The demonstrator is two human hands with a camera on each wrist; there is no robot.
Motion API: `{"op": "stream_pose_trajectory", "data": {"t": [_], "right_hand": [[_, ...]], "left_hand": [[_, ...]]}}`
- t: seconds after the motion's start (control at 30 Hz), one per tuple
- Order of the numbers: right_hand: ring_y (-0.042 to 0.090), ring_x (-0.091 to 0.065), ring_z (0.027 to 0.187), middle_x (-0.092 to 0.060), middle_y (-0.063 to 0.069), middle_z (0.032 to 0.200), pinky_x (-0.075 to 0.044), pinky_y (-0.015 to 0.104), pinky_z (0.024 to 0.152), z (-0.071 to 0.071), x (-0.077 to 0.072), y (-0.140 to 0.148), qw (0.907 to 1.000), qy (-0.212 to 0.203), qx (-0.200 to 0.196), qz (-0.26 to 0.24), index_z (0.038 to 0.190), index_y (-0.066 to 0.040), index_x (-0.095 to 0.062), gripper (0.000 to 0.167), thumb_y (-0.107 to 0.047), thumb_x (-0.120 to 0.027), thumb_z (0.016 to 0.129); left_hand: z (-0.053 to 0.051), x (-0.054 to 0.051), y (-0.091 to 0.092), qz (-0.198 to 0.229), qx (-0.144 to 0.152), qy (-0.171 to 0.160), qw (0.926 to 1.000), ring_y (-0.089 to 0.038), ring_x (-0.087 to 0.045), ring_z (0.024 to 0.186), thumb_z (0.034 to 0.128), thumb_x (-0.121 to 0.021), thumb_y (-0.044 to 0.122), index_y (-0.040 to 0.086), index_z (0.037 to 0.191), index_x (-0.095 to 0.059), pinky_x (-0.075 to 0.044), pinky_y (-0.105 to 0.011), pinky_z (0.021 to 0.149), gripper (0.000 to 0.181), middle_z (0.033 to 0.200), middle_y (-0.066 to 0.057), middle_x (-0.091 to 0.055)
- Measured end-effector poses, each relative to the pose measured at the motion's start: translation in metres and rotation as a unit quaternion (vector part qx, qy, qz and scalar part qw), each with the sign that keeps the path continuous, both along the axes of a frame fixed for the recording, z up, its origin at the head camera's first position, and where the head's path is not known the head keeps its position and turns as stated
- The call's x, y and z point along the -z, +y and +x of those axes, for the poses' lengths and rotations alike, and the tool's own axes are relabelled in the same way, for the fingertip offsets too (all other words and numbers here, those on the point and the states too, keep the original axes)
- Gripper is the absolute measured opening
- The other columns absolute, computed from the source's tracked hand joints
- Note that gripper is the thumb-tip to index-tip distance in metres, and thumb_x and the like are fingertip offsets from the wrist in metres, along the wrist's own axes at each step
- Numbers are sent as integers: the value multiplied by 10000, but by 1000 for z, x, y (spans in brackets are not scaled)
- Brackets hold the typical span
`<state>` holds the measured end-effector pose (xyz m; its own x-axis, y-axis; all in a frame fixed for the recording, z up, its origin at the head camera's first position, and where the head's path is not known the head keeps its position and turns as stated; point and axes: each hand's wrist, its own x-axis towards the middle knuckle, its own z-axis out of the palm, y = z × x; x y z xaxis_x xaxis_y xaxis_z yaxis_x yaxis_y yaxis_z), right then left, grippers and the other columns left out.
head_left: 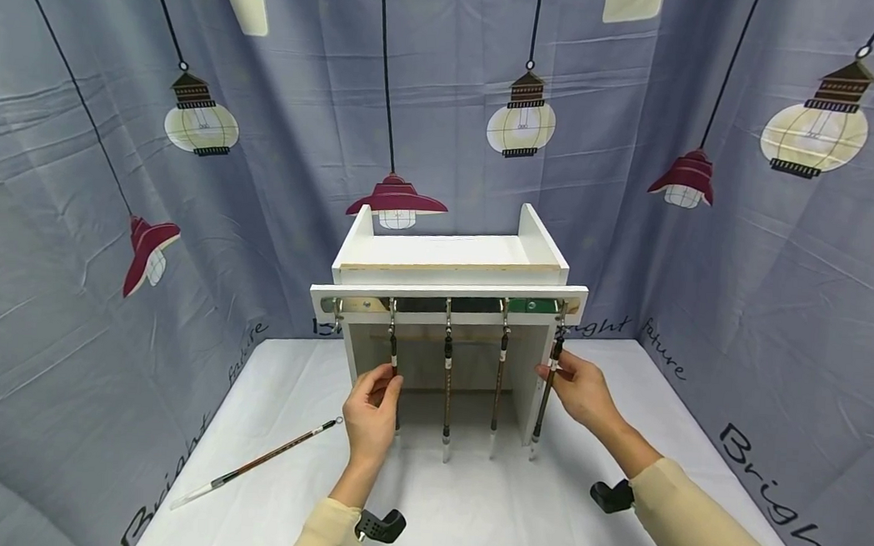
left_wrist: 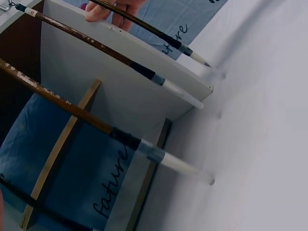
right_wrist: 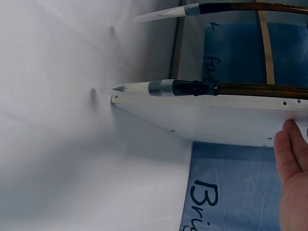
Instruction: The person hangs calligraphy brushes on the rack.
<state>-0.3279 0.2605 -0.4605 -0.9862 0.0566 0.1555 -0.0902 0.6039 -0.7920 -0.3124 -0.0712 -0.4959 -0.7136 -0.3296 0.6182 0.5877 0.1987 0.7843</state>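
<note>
In the head view my left hand [head_left: 371,415] pinches the handle of a calligraphy brush [head_left: 393,345] hanging from a hooked rail [head_left: 451,290]. Only the dark lower part of that brush [left_wrist: 43,209] shows in the left wrist view. To its right hang a middle brush [head_left: 448,382] and another brush [head_left: 501,377]. At the right end, my right hand [head_left: 583,390] is beside the outermost brush [head_left: 546,392]. Its straight fingers [right_wrist: 286,149] touch the side panel [right_wrist: 192,118] behind that brush; the thumb is out of the right wrist view.
A white wooden stand [head_left: 446,253] carries the rail across its front. One more calligraphy brush [head_left: 268,459] lies on the white table [head_left: 482,526], left of my left hand. A bare hook [head_left: 338,313] is at the rail's left end. Blue-grey curtains [head_left: 304,114] surround the table.
</note>
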Motion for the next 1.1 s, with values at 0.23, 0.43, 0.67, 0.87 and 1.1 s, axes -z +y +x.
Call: {"op": "stream_pose_trajectory", "data": {"t": [0.23,0.43,0.67,0.87,1.1], "right_hand": [[438,-609,1272,-603,226,1441,-580,550,941,1,-1,0,10000,34,17,57,1439,-83,-586,551,-450,-613,1030],[442,-610,1272,-606,226,1438,-578,554,942,1,-1,0,9999,54,20,111,1435,-80,-592,546,-444,-619,1029],[449,-599,1292,-581,236,1464,-570,562,963,0,-1,0,10000,23,-12,49,1457,-70,-569,568,-443,-615,1031],[462,-588,1301,-571,245,1471,-564,576,969,0,-2,1,9999,72,-5,100,1458,-62,-565,571,-440,-614,1033],[458,-593,1293,-585,243,1457,-572,566,954,0,-1,1,10000,28,-19,88,1441,-68,-580,553,-437,-618,1031]], "left_hand": [[5,3,-18,-112,444,212,9987,-311,-673,985,915,-790,90,38,1201,-739,-574,-196,852,296,1134,-167,-703],[15,-2,-30,-586,332,82,9977,-223,-671,975,855,-827,19,5,1247,-723,-597,-429,873,406,1172,-203,-703],[32,-19,-43,-1109,252,-171,9934,-329,-672,972,771,-880,-11,11,1272,-718,-580,-458,857,527,1167,-187,-709],[28,-14,-62,-1505,339,-372,9873,-357,-673,1011,725,-918,19,51,1303,-709,-565,-465,851,616,1179,-147,-712],[12,11,-99,-1921,527,-189,9798,-334,-666,993,680,-946,20,50,1286,-724,-578,-323,820,646,1195,-125,-722]]}}
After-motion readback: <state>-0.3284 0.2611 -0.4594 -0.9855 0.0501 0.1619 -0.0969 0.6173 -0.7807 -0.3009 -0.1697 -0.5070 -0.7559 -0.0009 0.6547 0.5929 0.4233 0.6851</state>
